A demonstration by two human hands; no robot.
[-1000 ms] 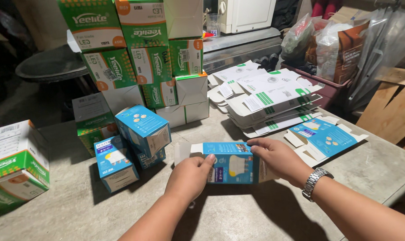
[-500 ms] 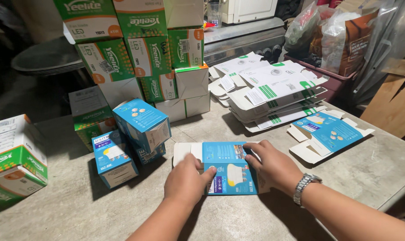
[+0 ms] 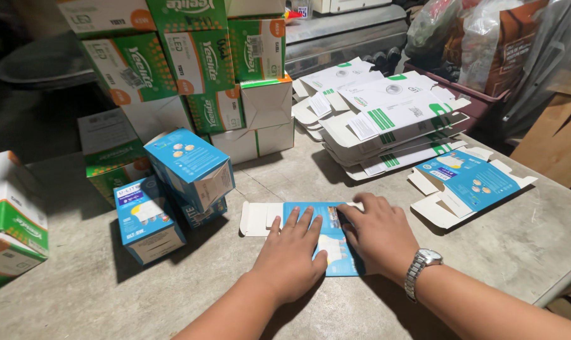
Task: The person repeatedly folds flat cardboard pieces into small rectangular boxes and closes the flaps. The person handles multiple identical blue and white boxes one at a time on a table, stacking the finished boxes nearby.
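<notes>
A flattened blue carton [image 3: 323, 221] with white end flaps lies on the grey table [image 3: 506, 245] in front of me. My left hand [image 3: 290, 255] presses flat on its left half, fingers spread. Beside it, my right hand [image 3: 377, 233], with a metal watch on the wrist, rests on the carton's right half with fingers bent over the far edge. Both palms push the carton down against the table.
Folded-up blue boxes [image 3: 185, 167] stand to the left. Green and white boxes [image 3: 197, 63] are stacked behind them, with another [image 3: 8, 220] at far left. A pile of flat white cartons [image 3: 380, 119] and a flat blue carton [image 3: 468, 182] lie to the right.
The blue carton was held up partly opened between both hands; now it lies flattened on the table under both palms.
</notes>
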